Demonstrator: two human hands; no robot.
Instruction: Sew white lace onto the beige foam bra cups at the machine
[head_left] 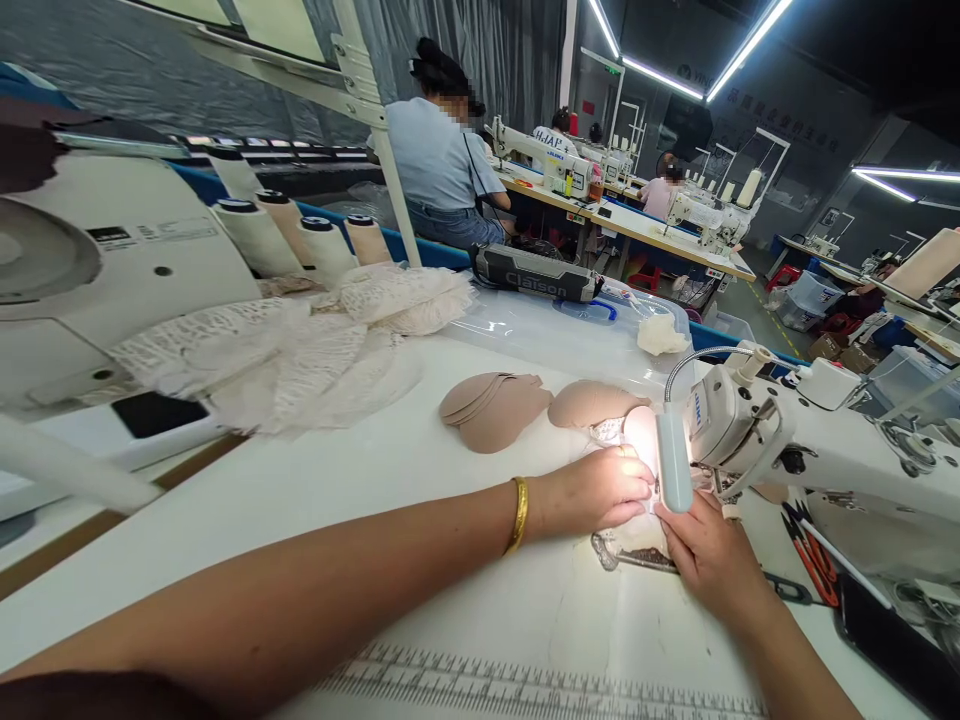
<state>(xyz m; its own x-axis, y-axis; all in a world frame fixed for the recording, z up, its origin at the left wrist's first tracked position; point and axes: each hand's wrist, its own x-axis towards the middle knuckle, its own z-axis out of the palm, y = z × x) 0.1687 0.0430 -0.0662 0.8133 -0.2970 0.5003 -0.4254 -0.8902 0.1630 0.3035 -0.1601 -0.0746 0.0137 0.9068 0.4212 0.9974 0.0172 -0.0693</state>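
Observation:
My left hand (609, 488), with a gold bangle (519, 515) at its wrist, has its fingers closed on the edge of a pale pink bra cup (640, 428) at the sewing machine (750, 420). From the right, my right hand (709, 540) pinches the same work by the needle area; its fingertips are partly hidden. A small lamp (675, 460) lights this spot brightly and covers the needle. White lace (607, 432) shows beside the cup. Left of it lie a beige foam cup (596, 404) and a fanned stack of beige foam cups (493, 410).
Cream lace (315, 345) is heaped at the left by thread cones (326, 245). A ruler (525, 685) runs along the front. Orange-handled scissors (811, 555) and a black phone (892, 640) lie right. Behind are a dark case (536, 272) and a seated co-worker (439, 165).

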